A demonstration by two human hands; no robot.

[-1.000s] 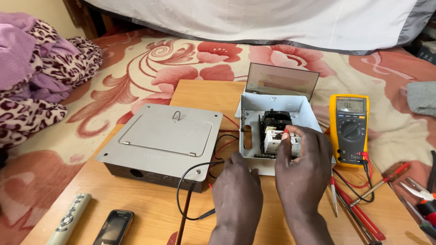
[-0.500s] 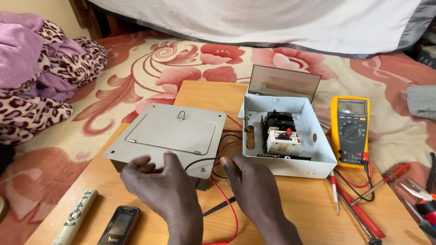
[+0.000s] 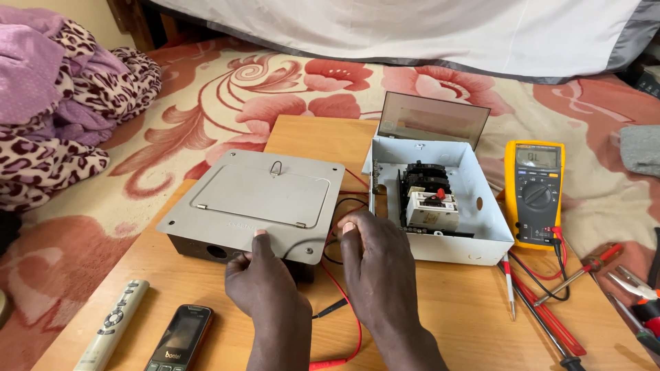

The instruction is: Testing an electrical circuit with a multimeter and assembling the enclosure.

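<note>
A flat grey metal box (image 3: 254, 199) with a closed hinged lid lies on a wooden board (image 3: 320, 137). My left hand (image 3: 265, 285) grips its front edge, thumb on the lid. My right hand (image 3: 377, 264) is curled at the box's right front corner, over red and black wires (image 3: 347, 306) that run between the boxes; what its fingers hold is hidden. To the right stands a white open enclosure (image 3: 450, 251) with a black and white breaker (image 3: 430, 199) inside and its lid raised.
A yellow multimeter (image 3: 535, 192) lies right of the white enclosure, with probes, a red screwdriver (image 3: 595, 262) and pliers (image 3: 636, 285) near the board's right edge. A grey remote (image 3: 113, 323) and a phone (image 3: 180, 336) lie front left. Leopard-print cloth (image 3: 48, 117) is heaped on the floral rug.
Both hands have left the white enclosure and moved left and nearer. They now rest at the grey box's front edge.
</note>
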